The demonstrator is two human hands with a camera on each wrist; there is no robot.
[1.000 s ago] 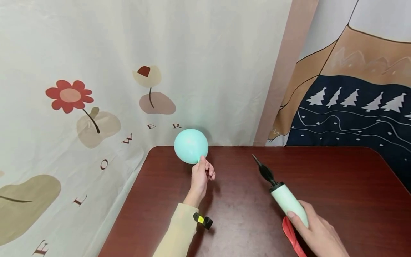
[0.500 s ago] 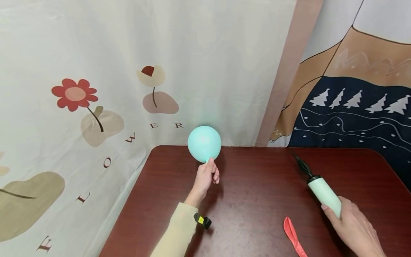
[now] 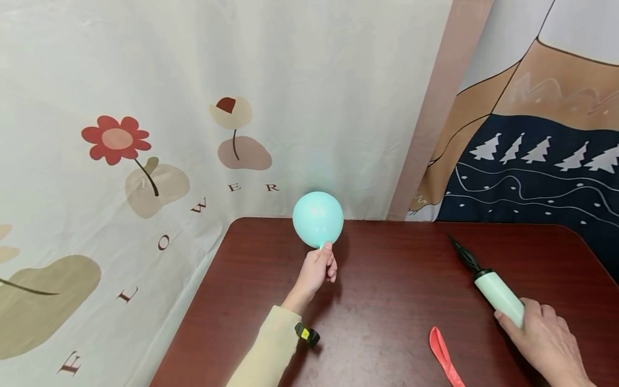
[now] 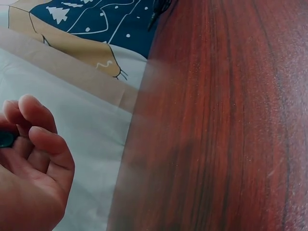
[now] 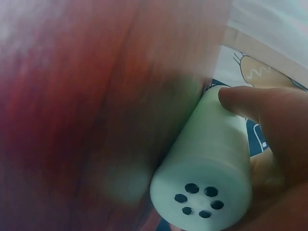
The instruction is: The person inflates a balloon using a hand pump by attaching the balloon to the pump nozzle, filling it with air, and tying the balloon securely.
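A round, inflated light-blue balloon (image 3: 318, 219) stands above the far part of the table, its neck pinched in my left hand (image 3: 314, 271). In the left wrist view, the fingers of that left hand (image 4: 36, 163) are curled, and a bit of the balloon's teal neck end (image 4: 6, 139) shows at the edge. At the right, my right hand (image 3: 548, 336) grips the pale green barrel of a balloon pump (image 3: 500, 296), whose black nozzle points away and to the left. The right wrist view shows the pump's holed end (image 5: 202, 197) close up, with the thumb along the barrel.
A limp red balloon (image 3: 445, 355) lies on the dark red-brown table (image 3: 382, 301) near its front, between the two hands. Behind the table hangs a pale curtain (image 3: 329, 107) with printed flowers, and a navy printed cloth (image 3: 532, 183) hangs at the right.
My right hand has carried the pump to the right, away from the red balloon, which now shows fully apart from it. My left hand has moved the blue balloon a little to the right.
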